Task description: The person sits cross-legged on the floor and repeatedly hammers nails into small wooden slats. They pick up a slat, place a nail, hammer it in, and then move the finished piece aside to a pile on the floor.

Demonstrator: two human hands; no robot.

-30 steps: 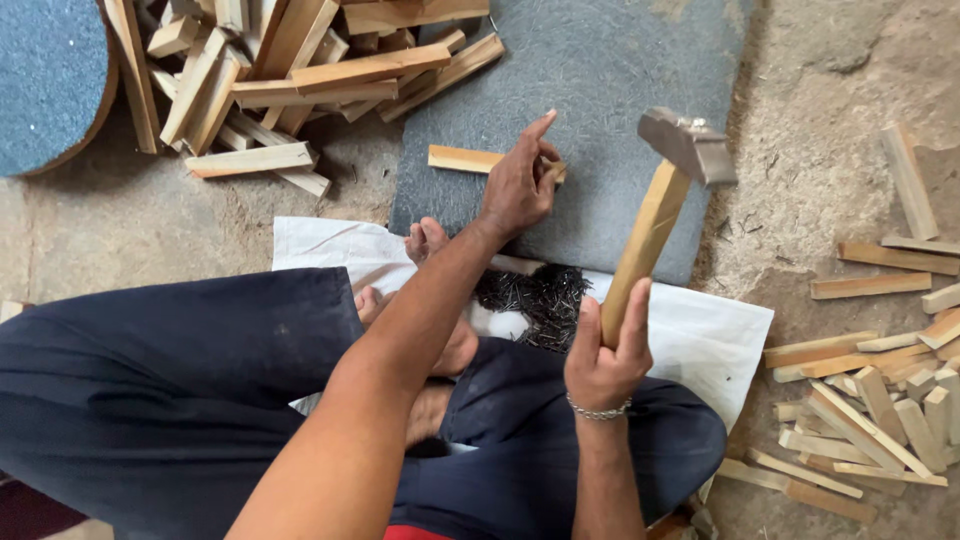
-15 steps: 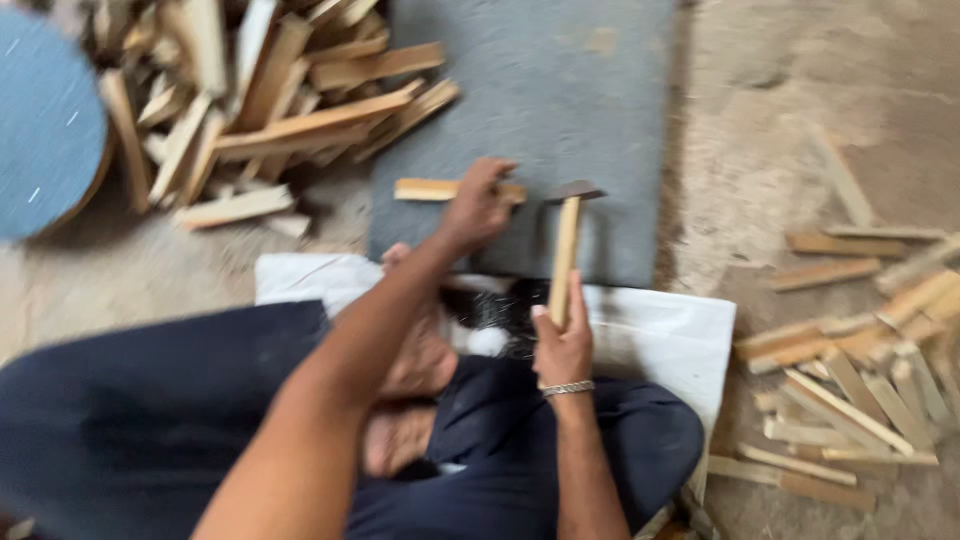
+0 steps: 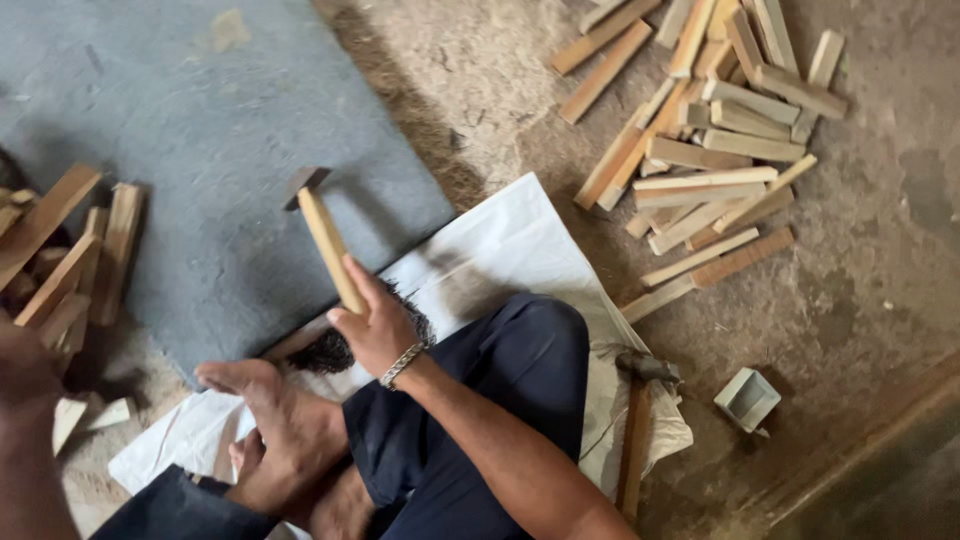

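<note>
My right hand [image 3: 375, 325] is shut on the pale wooden handle of a hammer [image 3: 325, 240]. The hammer's dark metal head rests on the grey slab [image 3: 200, 100] in front of me. A steel bracelet sits on that wrist. My left arm shows only as a dark blur at the left edge, and my left hand [image 3: 25, 365] is beside the left pile of wooden sticks [image 3: 70, 260]. Its fingers are too blurred to read. I sit cross-legged in dark trousers, with a bare foot [image 3: 280, 430] on a white sheet [image 3: 500, 250].
A large heap of cut wooden sticks [image 3: 700, 150] lies at the upper right on the dirt floor. A second hammer [image 3: 640, 420] lies by my right knee. A small grey open box [image 3: 747, 398] sits nearby. A dark bristly tuft [image 3: 325, 352] lies below my right hand.
The hammer came down from raised to resting on the slab. My left hand left the stick on the slab and swung off to the left. The view turned right.
</note>
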